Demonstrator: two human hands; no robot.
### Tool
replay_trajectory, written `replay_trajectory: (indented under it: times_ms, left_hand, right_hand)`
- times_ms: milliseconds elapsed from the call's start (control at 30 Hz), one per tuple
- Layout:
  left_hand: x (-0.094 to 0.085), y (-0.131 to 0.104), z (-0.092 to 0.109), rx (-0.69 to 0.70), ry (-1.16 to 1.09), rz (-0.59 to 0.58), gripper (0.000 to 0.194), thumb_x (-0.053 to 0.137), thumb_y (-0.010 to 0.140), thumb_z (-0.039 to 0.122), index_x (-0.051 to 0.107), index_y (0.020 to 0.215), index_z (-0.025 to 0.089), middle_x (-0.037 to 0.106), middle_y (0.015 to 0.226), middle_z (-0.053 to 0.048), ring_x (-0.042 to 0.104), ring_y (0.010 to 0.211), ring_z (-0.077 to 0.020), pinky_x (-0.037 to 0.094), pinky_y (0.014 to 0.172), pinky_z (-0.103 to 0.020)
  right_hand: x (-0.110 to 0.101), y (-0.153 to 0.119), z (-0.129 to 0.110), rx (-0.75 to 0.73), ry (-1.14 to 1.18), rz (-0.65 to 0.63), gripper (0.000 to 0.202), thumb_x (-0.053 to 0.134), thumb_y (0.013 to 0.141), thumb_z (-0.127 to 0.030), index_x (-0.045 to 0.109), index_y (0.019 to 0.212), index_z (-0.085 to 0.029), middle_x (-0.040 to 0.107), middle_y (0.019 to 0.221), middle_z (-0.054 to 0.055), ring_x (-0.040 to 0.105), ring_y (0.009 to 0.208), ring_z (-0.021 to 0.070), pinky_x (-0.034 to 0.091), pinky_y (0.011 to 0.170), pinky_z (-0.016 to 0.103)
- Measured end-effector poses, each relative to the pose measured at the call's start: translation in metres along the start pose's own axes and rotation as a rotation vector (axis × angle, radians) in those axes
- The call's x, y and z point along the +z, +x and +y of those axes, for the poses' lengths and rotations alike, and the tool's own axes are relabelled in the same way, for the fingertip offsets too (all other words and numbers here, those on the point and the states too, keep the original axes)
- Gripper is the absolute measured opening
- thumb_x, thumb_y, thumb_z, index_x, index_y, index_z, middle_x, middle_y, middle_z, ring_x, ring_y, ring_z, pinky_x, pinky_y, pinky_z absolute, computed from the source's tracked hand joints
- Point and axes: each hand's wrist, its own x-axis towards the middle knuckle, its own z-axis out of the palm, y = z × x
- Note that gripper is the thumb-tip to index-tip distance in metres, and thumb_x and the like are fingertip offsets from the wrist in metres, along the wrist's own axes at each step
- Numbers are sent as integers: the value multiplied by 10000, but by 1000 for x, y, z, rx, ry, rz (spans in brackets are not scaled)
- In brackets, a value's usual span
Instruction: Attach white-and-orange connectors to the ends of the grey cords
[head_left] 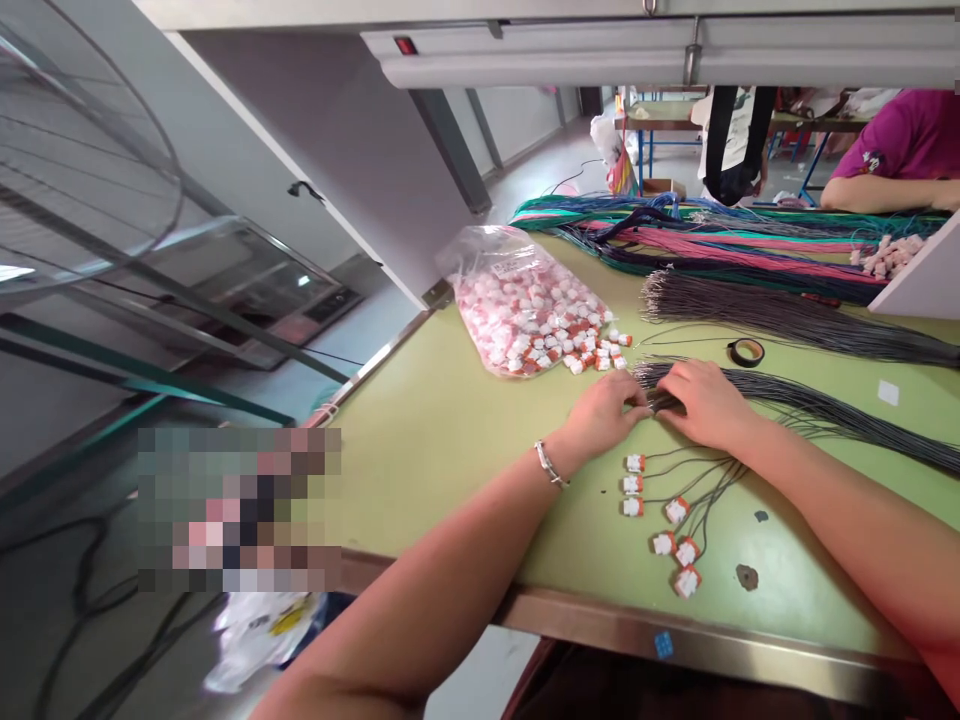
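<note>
My left hand [609, 412] is closed in a pinch at the metal-tipped ends of a bundle of black wires [817, 392]; what sits between its fingertips is too small to make out. Right beside it, my right hand [701, 402] rests over the bundle with its fingers closed on a black wire, whose end points toward the left hand. Below the hands, several white-and-orange connectors [633, 484] lie on the green table, each on a black wire running back under the right forearm. Loose connectors [600, 352] spill from the mouth of a clear plastic bag [517, 290] beyond my left hand.
Behind the bundle lie a roll of black tape [745, 352] and a second black wire bundle [757, 318]. Coloured wires [720, 240] cover the table's far side. A person in a purple shirt [904, 145] sits opposite. A lamp housing [675, 52] hangs overhead; the metal table edge [600, 615] runs in front.
</note>
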Motion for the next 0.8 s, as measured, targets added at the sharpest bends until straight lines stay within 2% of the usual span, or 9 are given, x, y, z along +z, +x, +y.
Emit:
replay_trajectory:
  times_ms: [100, 200, 300, 367, 433, 567, 700, 733, 800]
  left_hand:
    - [-4, 1, -5, -20, -209, 9, 220, 546, 874, 311, 682, 802, 154, 689, 861, -63, 617, 848, -186, 489, 833, -331]
    - [-9, 6, -8, -129, -440, -38, 396, 467, 918, 436, 715, 983, 134, 731, 1024, -103, 649, 971, -212, 481, 914, -358]
    - [-12, 18, -10, -235, -567, -117, 495, 515, 884, 517, 700, 1105, 115, 719, 1112, -145, 641, 1055, -251, 481, 911, -383]
    - [-12, 30, -13, -264, -616, -131, 519, 562, 853, 539, 693, 1134, 122, 706, 1149, -154, 625, 1096, -261, 479, 900, -379]
    - [-8, 42, -16, -268, -673, -111, 502, 597, 832, 533, 696, 1127, 139, 700, 1161, -152, 617, 1113, -258, 478, 881, -364]
    - [-2, 56, -17, -259, -799, -17, 426, 602, 826, 469, 703, 1048, 120, 718, 1063, -151, 639, 1043, -231, 482, 807, -318]
    - [-17, 42, -10, -308, -553, 187, 312, 560, 838, 373, 699, 955, 119, 715, 907, -91, 633, 808, -166, 477, 731, -291]
    - [-23, 35, -6, -308, -385, 192, 274, 562, 830, 352, 702, 885, 122, 702, 838, -76, 614, 755, -160, 468, 709, -288]
    - [-32, 23, 3, -276, -119, 28, 219, 581, 805, 315, 706, 858, 143, 681, 780, -52, 597, 719, -165, 461, 698, -293]
  right_hand:
    - [1, 5, -6, 27, -28, -127, 196, 572, 891, -326, 654, 948, -157, 638, 920, 94, 523, 921, 252, 334, 791, 378]
    - [2, 4, -6, -15, -48, -144, 159, 542, 904, -277, 632, 906, -146, 634, 919, 111, 515, 929, 263, 332, 791, 391]
    - [0, -1, -1, -103, 79, -37, 143, 503, 914, -266, 580, 849, -164, 621, 926, 121, 506, 926, 258, 348, 810, 399]
    - [-2, -5, 4, -133, 313, 99, 157, 468, 927, -306, 532, 839, -192, 614, 935, 107, 514, 919, 237, 377, 813, 383]
    - [-3, -6, 7, -48, 600, 187, 165, 434, 939, -336, 484, 843, -211, 621, 859, 73, 544, 832, 198, 412, 772, 347]
    - [5, -3, 6, 230, 868, 108, 187, 435, 926, -352, 463, 796, -221, 546, 591, -26, 490, 588, 143, 406, 657, 302]
    - [14, 5, 6, 268, 966, 141, 144, 577, 803, -314, 552, 895, -206, 616, 829, 12, 537, 746, 153, 429, 735, 309]
    - [14, 7, 6, 277, 1029, 134, 194, 605, 773, -303, 564, 935, -204, 626, 877, 18, 547, 775, 153, 433, 756, 311]
    - [14, 10, 7, 322, 1141, 118, 274, 649, 716, -281, 577, 968, -200, 617, 873, 8, 539, 750, 139, 429, 738, 299]
